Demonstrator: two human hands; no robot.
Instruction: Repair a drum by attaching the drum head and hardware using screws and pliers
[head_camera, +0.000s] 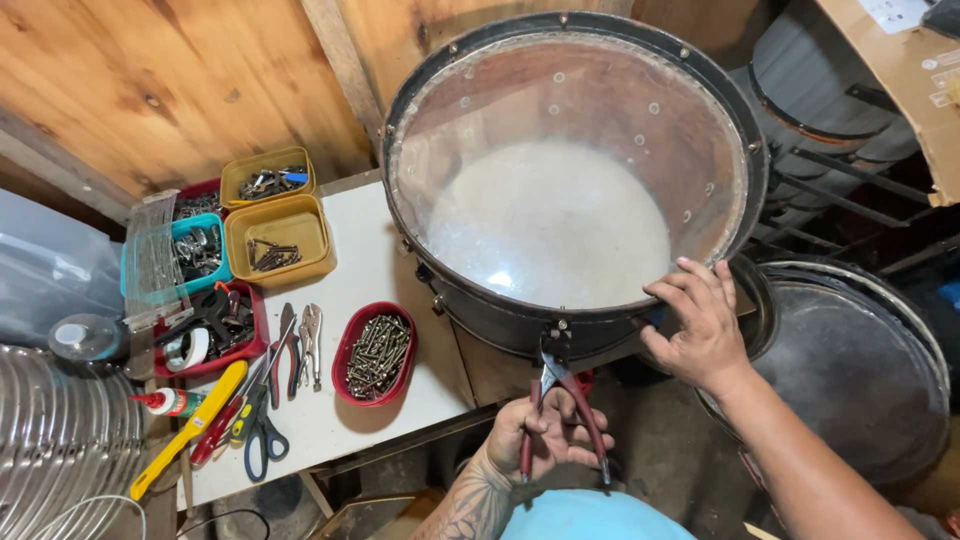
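While right hand (700, 325) steadies drum (560, 190), left hand (545, 435) grips pliers (565, 395).

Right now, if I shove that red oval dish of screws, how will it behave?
The red dish probably feels heavy for its size, since it is heaped with metal screws. On the smooth white table it would likely slide, not tip. A sharp shove could spill screws.
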